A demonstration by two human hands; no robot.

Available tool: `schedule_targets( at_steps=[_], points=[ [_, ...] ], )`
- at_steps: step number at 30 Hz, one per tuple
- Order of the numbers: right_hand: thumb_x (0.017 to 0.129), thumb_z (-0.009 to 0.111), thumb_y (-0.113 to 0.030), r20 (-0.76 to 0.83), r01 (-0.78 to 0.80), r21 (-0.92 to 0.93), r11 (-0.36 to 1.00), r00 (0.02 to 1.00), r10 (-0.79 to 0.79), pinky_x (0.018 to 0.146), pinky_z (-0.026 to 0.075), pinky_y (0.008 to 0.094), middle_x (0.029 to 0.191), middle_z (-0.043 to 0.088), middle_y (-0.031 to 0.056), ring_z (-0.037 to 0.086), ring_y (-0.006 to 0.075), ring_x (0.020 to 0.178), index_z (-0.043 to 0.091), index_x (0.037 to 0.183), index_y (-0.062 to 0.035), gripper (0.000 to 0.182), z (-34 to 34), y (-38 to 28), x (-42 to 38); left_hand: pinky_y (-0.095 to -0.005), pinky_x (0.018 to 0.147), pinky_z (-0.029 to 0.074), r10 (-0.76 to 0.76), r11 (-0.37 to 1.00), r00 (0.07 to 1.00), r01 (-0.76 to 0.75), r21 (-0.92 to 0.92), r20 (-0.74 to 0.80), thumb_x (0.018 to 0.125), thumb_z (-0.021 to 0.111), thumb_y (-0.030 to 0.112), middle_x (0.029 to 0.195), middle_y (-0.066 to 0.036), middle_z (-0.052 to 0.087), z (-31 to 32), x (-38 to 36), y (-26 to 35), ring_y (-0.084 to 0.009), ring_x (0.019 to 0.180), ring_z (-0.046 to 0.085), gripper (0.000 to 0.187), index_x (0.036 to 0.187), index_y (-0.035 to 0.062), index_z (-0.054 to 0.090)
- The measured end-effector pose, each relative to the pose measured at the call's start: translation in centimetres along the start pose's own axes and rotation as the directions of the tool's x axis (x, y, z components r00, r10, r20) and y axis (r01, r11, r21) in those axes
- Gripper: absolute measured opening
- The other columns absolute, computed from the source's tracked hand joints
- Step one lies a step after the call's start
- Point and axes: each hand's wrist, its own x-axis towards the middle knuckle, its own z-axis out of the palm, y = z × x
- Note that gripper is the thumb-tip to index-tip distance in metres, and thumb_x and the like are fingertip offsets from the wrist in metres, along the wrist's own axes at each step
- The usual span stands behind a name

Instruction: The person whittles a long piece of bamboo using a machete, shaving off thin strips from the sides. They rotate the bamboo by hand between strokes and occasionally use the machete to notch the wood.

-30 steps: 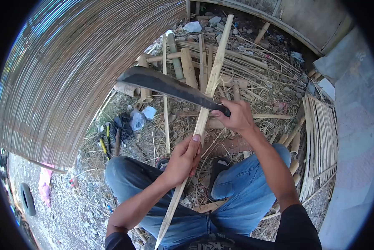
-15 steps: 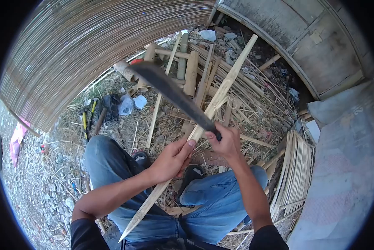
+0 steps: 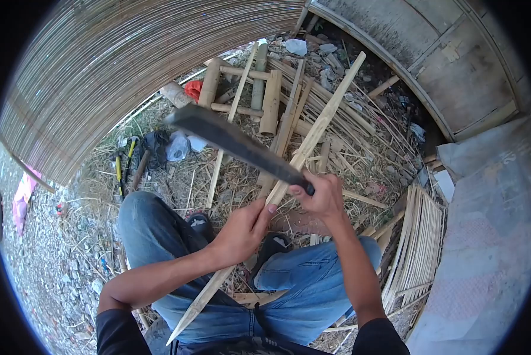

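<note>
My left hand (image 3: 242, 231) is closed around the middle of a long bamboo strip (image 3: 323, 121), whose pointed lower end lies over my lap. The strip slants up and away to the right. My right hand (image 3: 322, 198) grips the dark handle of a machete (image 3: 236, 142). Its broad blade points to the upper left and crosses over the strip just beyond my left hand. Beneath the strip, a small bamboo frame (image 3: 271, 103) of thick pieces and rungs lies on the littered ground.
Split bamboo strips (image 3: 342, 124) lie scattered ahead. Yellow-handled tools (image 3: 123, 165) sit at left beside plastic bags (image 3: 178, 147). A slatted bamboo bundle (image 3: 416, 242) stands by my right knee. A bamboo blind (image 3: 129, 65) hangs at upper left, and a panelled wall (image 3: 455, 59) borders the right.
The machete blade has swung lower, its tip moving down and to the left. My left hand keeps its hold on the bamboo strip, which has hardly shifted.
</note>
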Motion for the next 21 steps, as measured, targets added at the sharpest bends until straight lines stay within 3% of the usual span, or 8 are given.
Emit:
schedule_targets(
  at_steps=[1, 3, 6, 10, 12, 15, 19, 21],
  points=[
    [0.090, 0.064, -0.060, 0.012, -0.088, -0.007, 0.996, 0.996, 0.088, 0.054, 0.047, 0.0445, 0.052, 0.051, 0.0154, 0.060, 0.0427, 0.056, 0.060, 0.077, -0.0025, 0.059, -0.5, 0.6, 0.4, -0.0269, 0.043, 0.042, -0.007, 1.000, 1.000, 0.007, 0.001, 0.009, 0.111, 0.038, 0.035, 0.061, 0.001, 0.047, -0.2, -0.1, 0.8, -0.0085, 0.046, 0.049, 0.037, 0.092, 0.0045, 0.048],
    [0.089, 0.063, -0.062, -0.033, -0.114, -0.011, 0.993, 0.993, 0.113, 0.053, 0.046, 0.0440, 0.051, 0.051, 0.0150, 0.060, 0.0423, 0.055, 0.061, 0.075, -0.0033, 0.060, -0.8, 1.2, 0.8, -0.0271, 0.043, 0.043, -0.157, 0.983, 0.985, 0.163, -0.087, 0.068, 0.111, 0.037, 0.034, 0.062, 0.000, 0.047, -0.3, 0.4, 2.6, -0.0085, 0.046, 0.049, 0.036, 0.093, 0.0046, 0.048],
    [0.086, 0.064, -0.067, -0.124, -0.003, -0.160, 0.987, 0.992, -0.017, 0.052, 0.046, 0.0436, 0.054, 0.056, 0.0151, 0.060, 0.0394, 0.053, 0.066, 0.080, -0.0047, 0.063, -1.2, 1.7, 1.1, -0.0271, 0.044, 0.043, -0.163, 0.976, 0.982, 0.174, -0.130, 0.091, 0.111, 0.037, 0.034, 0.063, 0.001, 0.048, -0.5, 0.2, 3.0, -0.0086, 0.047, 0.050, 0.036, 0.094, 0.0048, 0.048],
    [0.085, 0.063, -0.070, -0.149, 0.030, -0.176, 0.984, 0.987, -0.057, 0.052, 0.047, 0.0428, 0.056, 0.058, 0.0140, 0.061, 0.0369, 0.052, 0.067, 0.080, -0.0048, 0.065, -1.5, 2.9, 0.9, -0.0265, 0.045, 0.043, -0.119, 0.986, 0.989, 0.128, -0.105, 0.084, 0.111, 0.037, 0.035, 0.063, 0.001, 0.047, -0.4, -0.2, 3.2, -0.0084, 0.047, 0.050, 0.037, 0.095, 0.0048, 0.049],
    [0.078, 0.069, -0.072, -0.169, 0.089, -0.205, 0.975, 0.978, -0.125, 0.050, 0.049, 0.0388, 0.058, 0.065, 0.0078, 0.066, 0.0293, 0.052, 0.072, 0.084, -0.0092, 0.063, -1.5, 3.4, 0.7, -0.0260, 0.044, 0.043, -0.197, 0.966, 0.971, 0.217, -0.144, 0.137, 0.111, 0.037, 0.035, 0.063, 0.001, 0.046, -0.6, -0.6, 3.9, -0.0082, 0.047, 0.049, 0.036, 0.097, 0.0049, 0.050],
    [0.075, 0.071, -0.073, -0.187, 0.107, -0.290, 0.951, 0.968, -0.166, 0.049, 0.048, 0.0376, 0.058, 0.065, 0.0069, 0.066, 0.0282, 0.051, 0.071, 0.085, -0.0091, 0.064, -1.8, 4.1, 0.6, -0.0252, 0.044, 0.043, -0.212, 0.951, 0.960, 0.246, -0.189, 0.184, 0.111, 0.037, 0.035, 0.064, 0.001, 0.046, -0.6, -0.8, 4.5, -0.0076, 0.047, 0.048, 0.036, 0.097, 0.0052, 0.050],
    [0.075, 0.071, -0.072, -0.216, 0.150, -0.231, 0.961, 0.955, -0.201, 0.048, 0.047, 0.0373, 0.056, 0.065, 0.0066, 0.065, 0.0283, 0.050, 0.071, 0.085, -0.0096, 0.063, -2.2, 4.8, 0.9, -0.0242, 0.044, 0.042, -0.204, 0.936, 0.954, 0.256, -0.240, 0.221, 0.111, 0.037, 0.036, 0.064, 0.002, 0.044, -0.8, -0.7, 4.4, -0.0071, 0.047, 0.046, 0.036, 0.097, 0.0055, 0.050],
    [0.077, 0.071, -0.070, -0.194, 0.109, -0.192, 0.975, 0.970, -0.146, 0.048, 0.047, 0.0386, 0.056, 0.064, 0.0074, 0.065, 0.0297, 0.050, 0.069, 0.082, -0.0089, 0.061, -1.3, 4.2, 0.6, -0.0233, 0.044, 0.040, -0.227, 0.910, 0.943, 0.294, -0.293, 0.244, 0.111, 0.037, 0.036, 0.063, 0.004, 0.041, -1.0, -0.4, 3.5, -0.0067, 0.046, 0.043, 0.036, 0.097, 0.0061, 0.051]
  ],
)
